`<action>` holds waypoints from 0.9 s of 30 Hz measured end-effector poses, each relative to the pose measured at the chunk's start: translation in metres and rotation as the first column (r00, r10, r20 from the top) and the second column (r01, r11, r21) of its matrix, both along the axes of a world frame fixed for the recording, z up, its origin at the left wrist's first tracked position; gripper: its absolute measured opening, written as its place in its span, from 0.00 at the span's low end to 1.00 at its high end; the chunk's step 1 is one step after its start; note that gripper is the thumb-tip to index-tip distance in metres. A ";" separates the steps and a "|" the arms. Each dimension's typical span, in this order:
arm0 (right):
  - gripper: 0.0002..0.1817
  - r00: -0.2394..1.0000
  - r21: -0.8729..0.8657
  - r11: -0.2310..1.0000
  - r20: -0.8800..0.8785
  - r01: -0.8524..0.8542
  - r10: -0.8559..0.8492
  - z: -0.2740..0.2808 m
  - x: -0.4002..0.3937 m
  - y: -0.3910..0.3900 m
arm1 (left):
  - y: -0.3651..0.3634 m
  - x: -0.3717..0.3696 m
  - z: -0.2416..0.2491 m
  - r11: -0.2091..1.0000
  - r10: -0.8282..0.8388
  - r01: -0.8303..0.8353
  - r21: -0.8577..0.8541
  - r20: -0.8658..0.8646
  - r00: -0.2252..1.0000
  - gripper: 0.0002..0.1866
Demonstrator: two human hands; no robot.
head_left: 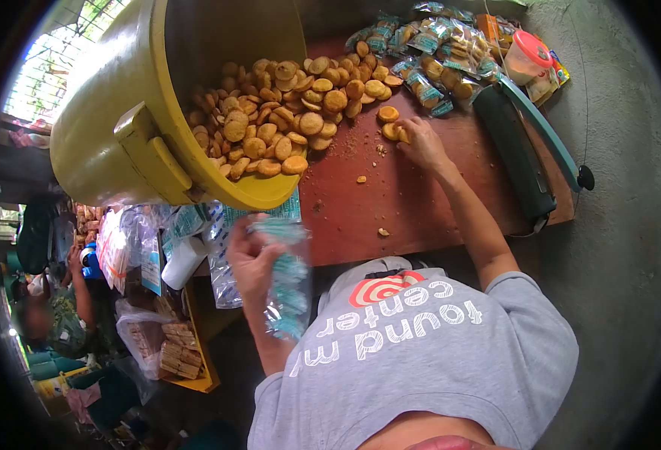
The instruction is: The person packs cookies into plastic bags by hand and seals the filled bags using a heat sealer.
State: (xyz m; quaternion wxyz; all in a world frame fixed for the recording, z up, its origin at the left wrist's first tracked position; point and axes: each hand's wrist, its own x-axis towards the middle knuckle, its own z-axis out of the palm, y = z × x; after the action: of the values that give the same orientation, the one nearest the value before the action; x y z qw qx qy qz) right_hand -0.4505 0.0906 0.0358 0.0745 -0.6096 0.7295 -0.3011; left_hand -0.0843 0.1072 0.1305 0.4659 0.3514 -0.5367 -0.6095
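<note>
My left hand (251, 262), a little blurred, grips a clear plastic packet with teal print (288, 277) in front of my shirt. Its fingers close round the packet's edge. Over the red table, my right hand (424, 146) has its fingers curled on a couple of small round golden cookies (394, 133). Another cookie (388, 114) lies just beyond the fingertips. A large heap of cookies (270, 112) spills from a yellow plastic tub (161, 97) tipped on its side at the left.
Filled cookie packets (428, 45) are piled at the back. A bag sealer (521, 150) with a blue arm stands on the right of the red table (413, 217), near a red-lidded container (527, 56). Crumbs dot the tabletop. Another person (68, 311) is at far left, near wrapped stacks (180, 351).
</note>
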 end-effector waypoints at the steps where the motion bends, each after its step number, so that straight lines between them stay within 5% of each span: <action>1: 0.20 0.999 -0.007 0.999 0.033 -0.031 0.031 -0.001 0.004 -0.002 | 0.003 -0.015 -0.002 0.997 -0.036 0.034 0.074 0.027 0.999 0.17; 4: 0.14 0.958 -0.047 0.990 0.254 -0.130 0.137 -0.003 0.014 -0.010 | -0.004 -0.053 -0.021 0.979 -0.186 0.171 0.112 0.150 0.971 0.05; 5: 0.14 0.958 -0.047 0.990 0.253 -0.129 0.137 -0.002 0.016 -0.012 | -0.010 -0.066 -0.028 0.965 -0.241 0.217 0.149 0.175 0.954 0.06; 7: 0.12 0.817 -0.110 0.980 0.542 -0.165 0.199 0.000 0.018 -0.017 | -0.025 -0.089 -0.059 0.947 -0.295 0.260 0.187 0.199 0.934 0.07; 8: 0.12 0.817 -0.110 0.980 0.542 -0.165 0.198 0.008 0.021 -0.016 | -0.033 -0.099 -0.079 0.959 -0.283 0.272 0.079 0.321 0.904 0.08; 10: 0.09 0.281 -0.140 0.964 0.938 -0.226 0.202 0.034 0.023 -0.009 | -0.039 -0.117 -0.096 0.952 -0.264 0.305 -0.025 0.434 0.861 0.09; 12: 0.10 0.281 -0.165 0.957 0.931 -0.240 0.231 0.046 0.027 -0.004 | -0.040 -0.129 -0.103 0.953 -0.301 0.292 0.075 0.189 0.935 0.10; 15: 0.12 0.337 -0.147 0.956 0.913 -0.256 0.230 0.045 0.029 -0.003 | -0.046 -0.137 -0.109 0.960 -0.271 0.253 0.118 0.163 0.949 0.10; 17: 0.14 0.394 -0.103 0.963 0.898 -0.248 0.197 0.044 0.031 -0.003 | -0.049 -0.140 -0.112 0.961 -0.252 0.271 -0.052 0.235 0.939 0.11; 21: 0.11 0.404 -0.137 0.959 0.885 -0.248 0.231 0.050 0.045 -0.001 | -0.045 -0.149 -0.082 0.989 -0.146 0.145 0.019 0.046 0.988 0.09; 24: 0.11 0.446 -0.118 0.966 0.870 -0.229 0.212 0.056 0.050 -0.001 | -0.047 -0.147 -0.073 0.989 -0.105 0.130 -0.075 0.273 0.956 0.07; 27: 0.10 0.485 -0.119 0.965 0.846 -0.233 0.222 0.060 0.053 -0.004 | -0.047 -0.147 -0.067 0.973 -0.209 0.200 0.112 0.073 0.975 0.08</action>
State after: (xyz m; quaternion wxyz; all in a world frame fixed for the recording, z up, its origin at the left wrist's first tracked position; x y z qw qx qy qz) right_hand -0.3972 0.0870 0.0955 0.4650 -0.4735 0.5134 -0.5441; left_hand -0.2312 0.0604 0.0635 0.3587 0.3432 -0.5568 -0.6660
